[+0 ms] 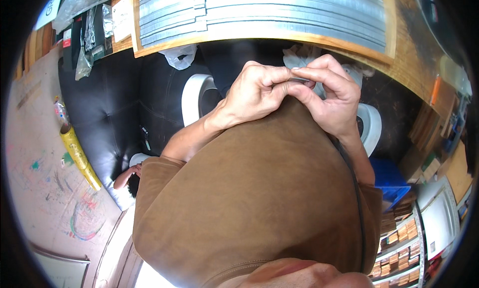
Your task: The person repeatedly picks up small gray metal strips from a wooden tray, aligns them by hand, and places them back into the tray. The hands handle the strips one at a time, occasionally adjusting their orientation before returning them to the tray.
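My left hand (253, 92) and my right hand (333, 96) meet in front of my chest, fingertips pinched together. Between them is a small, thin, dark piece with a shiny edge (299, 80), mostly covered by the fingers; its kind cannot be made out. Both thumbs press on it from the near side, and the index fingers lie over the far side. Just beyond the hands, a shallow wooden tray (149, 49) holds stacked silvery metal strips (294, 28). Neither hand touches the tray.
White chair armrests (193, 96) flank me. A black padded sofa (102, 106) lies left, with a yellow roll (80, 156) beside it and another person's arm (121, 180) near its end. Packaged parts (90, 36) sit at the table's far left. A blue bin (390, 181) stands right.
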A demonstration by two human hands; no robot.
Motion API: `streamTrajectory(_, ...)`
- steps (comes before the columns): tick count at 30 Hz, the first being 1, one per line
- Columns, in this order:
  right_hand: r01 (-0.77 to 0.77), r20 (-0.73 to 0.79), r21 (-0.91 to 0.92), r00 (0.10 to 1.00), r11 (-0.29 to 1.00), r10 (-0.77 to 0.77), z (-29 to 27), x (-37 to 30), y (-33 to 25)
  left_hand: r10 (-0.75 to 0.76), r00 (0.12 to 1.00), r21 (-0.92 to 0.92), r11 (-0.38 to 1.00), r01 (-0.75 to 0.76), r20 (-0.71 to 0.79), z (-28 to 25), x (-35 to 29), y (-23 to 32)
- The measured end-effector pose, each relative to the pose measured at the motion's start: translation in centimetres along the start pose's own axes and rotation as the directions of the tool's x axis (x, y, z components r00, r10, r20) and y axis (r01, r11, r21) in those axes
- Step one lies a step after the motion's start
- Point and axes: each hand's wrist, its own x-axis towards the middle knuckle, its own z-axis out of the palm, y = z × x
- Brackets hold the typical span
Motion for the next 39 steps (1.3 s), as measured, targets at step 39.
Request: streamTrajectory(39, 0.031, 0.021, 0.026, 0.999, 0.999, -0.032, -0.31, 0.67, 0.64, 0.008, 0.999, -0.057, 0.998, -0.011, -0.051, -0.08, 0.14, 1.00)
